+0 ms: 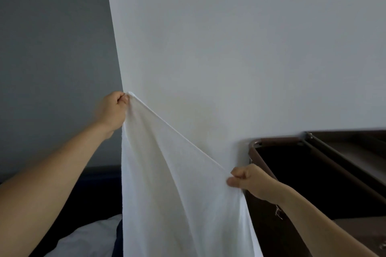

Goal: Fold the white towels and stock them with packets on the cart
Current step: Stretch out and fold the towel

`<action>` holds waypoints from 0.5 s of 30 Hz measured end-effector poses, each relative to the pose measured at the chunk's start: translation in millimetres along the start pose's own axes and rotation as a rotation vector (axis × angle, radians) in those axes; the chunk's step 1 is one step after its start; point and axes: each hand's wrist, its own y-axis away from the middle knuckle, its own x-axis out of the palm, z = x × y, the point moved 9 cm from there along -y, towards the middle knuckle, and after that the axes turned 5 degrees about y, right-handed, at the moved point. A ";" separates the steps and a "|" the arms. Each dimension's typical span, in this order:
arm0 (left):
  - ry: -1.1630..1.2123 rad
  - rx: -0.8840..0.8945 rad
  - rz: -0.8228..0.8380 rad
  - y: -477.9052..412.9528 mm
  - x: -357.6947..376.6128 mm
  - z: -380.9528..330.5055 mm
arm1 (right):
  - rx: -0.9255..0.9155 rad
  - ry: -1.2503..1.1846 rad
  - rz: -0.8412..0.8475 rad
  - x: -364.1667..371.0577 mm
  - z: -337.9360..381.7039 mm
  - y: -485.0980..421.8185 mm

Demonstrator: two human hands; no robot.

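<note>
A white towel [177, 194] hangs spread in front of me against the wall. My left hand [112, 108] pinches its upper corner, raised high at centre left. My right hand [248, 179] grips the other top corner, lower and to the right, so the top edge slopes down from left to right. The towel's lower part runs out of the frame at the bottom. The brown cart [313, 173] stands at the right, just behind my right hand. No packets are in view.
A pale wall [229, 37] fills the background, with a grey wall [52, 48] to the left. White bedding [83, 238] lies at the bottom left beside a dark surface [98, 185]. The cart's dark bag opening [309, 175] gapes at the right.
</note>
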 end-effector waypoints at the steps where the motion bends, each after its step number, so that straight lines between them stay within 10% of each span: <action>1: 0.009 -0.006 0.000 0.1 -2.2 0.9 | 0.001 -0.066 -0.033 -5.8 -0.3 0.8; 15: -0.079 -0.031 0.002 18.3 0.0 7.0 | -0.040 -0.168 -0.476 -33.2 5.0 23.7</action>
